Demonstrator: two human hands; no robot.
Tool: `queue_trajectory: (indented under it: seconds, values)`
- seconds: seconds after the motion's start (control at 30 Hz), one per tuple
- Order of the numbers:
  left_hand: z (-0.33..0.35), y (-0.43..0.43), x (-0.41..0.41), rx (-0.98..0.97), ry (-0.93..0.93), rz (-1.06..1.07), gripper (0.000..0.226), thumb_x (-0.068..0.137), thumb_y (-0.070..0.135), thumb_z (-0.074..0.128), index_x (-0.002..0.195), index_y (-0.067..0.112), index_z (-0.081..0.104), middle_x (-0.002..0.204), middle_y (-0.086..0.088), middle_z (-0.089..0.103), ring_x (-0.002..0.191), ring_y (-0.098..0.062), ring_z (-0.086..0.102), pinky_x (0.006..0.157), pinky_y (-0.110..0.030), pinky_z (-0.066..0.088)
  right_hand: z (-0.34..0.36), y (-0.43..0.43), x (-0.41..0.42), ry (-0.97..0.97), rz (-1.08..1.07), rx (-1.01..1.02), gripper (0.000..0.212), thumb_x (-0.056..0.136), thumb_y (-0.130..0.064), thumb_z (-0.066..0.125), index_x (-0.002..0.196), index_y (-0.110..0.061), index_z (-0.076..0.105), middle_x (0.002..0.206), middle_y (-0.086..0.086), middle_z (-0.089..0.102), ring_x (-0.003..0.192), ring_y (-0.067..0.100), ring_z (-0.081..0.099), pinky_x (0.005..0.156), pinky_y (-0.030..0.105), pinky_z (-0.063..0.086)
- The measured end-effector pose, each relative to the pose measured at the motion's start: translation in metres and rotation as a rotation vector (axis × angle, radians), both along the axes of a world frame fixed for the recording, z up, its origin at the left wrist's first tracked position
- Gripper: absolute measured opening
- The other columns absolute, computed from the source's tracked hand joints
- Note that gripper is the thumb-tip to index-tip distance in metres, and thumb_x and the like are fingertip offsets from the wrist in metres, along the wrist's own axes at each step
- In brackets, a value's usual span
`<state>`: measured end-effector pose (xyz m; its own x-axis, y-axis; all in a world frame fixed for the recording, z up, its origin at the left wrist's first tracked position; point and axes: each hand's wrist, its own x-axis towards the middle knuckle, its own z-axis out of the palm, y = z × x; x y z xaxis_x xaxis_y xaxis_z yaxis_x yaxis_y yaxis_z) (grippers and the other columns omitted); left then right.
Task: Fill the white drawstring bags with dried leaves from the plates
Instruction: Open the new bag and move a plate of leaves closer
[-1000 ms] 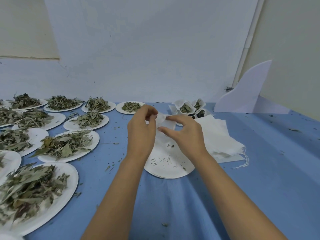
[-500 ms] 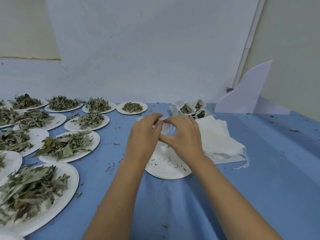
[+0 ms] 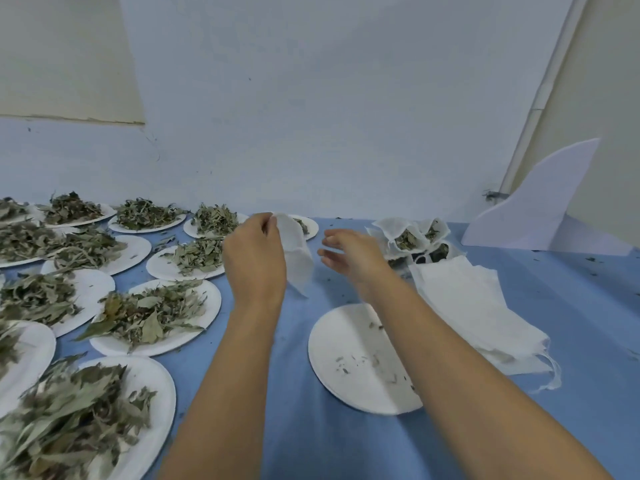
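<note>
The left hand [image 3: 254, 261] pinches the top edge of a white bag [image 3: 297, 261] between thumb and fingertips. The bag hangs limp from that pinch, above the blue table [image 3: 311, 445]. To the right of the bag, apart from it, the right hand [image 3: 349, 254] hovers with its fingers loosely spread, gripping nothing.

Below and nearer than the right hand lies a plate [image 3: 332, 344] bearing only leaf crumbs. Just right of that hand stand the filled bags [image 3: 398, 237], mouths open with leaves showing. Nearer than those lies a flat pile of bags [image 3: 464, 306]. Left of the gripping hand are plates heaped with leaves [image 3: 145, 313]; the closest one [image 3: 213, 303] sits just below and left of the wrist.
</note>
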<state>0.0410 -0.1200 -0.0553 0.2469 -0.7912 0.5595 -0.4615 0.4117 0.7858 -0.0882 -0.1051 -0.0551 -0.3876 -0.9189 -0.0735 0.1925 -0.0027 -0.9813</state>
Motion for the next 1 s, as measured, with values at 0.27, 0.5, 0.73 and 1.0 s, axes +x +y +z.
queue_trajectory:
  seconds: [0.27,0.5,0.73,1.0]
  values:
    - [0.008,-0.068,0.013,0.013,0.028,0.089,0.027,0.098,0.019,0.048,0.102,0.006,0.071,0.092,-0.009,0.071,0.074,-0.016,0.055,0.063,-0.018,0.031,-0.024,-0.119,0.01,-0.196,0.026,0.235,0.03,0.092,-0.01,0.052,0.121,-0.007,0.048,0.112,0.016,0.046,0.091,0.027,0.046,0.077,0.032,0.051]
    - [0.001,-0.093,0.015,0.034,0.097,0.103,0.026,0.098,0.018,0.049,0.107,0.006,0.07,0.095,-0.008,0.07,0.082,-0.019,0.059,0.066,-0.011,0.028,-0.035,-0.155,0.01,-0.408,-0.045,0.227,0.045,0.089,-0.008,0.051,0.133,-0.001,0.048,0.146,0.011,0.037,0.134,0.024,0.041,0.109,0.037,0.037]
    - [-0.006,-0.104,0.017,0.111,0.269,0.085,0.022,0.095,0.016,0.055,0.106,0.004,0.069,0.091,-0.003,0.066,0.077,-0.008,0.051,0.055,0.005,0.032,-0.041,-0.174,0.025,-0.405,-0.073,0.171,0.043,0.087,-0.001,0.052,0.129,0.003,0.049,0.086,0.008,0.037,0.079,0.017,0.038,0.107,0.04,0.038]
    - [-0.009,-0.11,0.021,0.166,0.306,0.099,0.021,0.094,0.017,0.056,0.106,0.005,0.069,0.083,0.003,0.057,0.077,-0.01,0.05,0.056,0.002,0.031,-0.039,-0.174,0.024,-0.424,-0.167,0.137,0.034,0.087,0.007,0.05,0.119,-0.002,0.054,0.119,0.017,0.056,0.105,0.023,0.059,0.092,0.028,0.051]
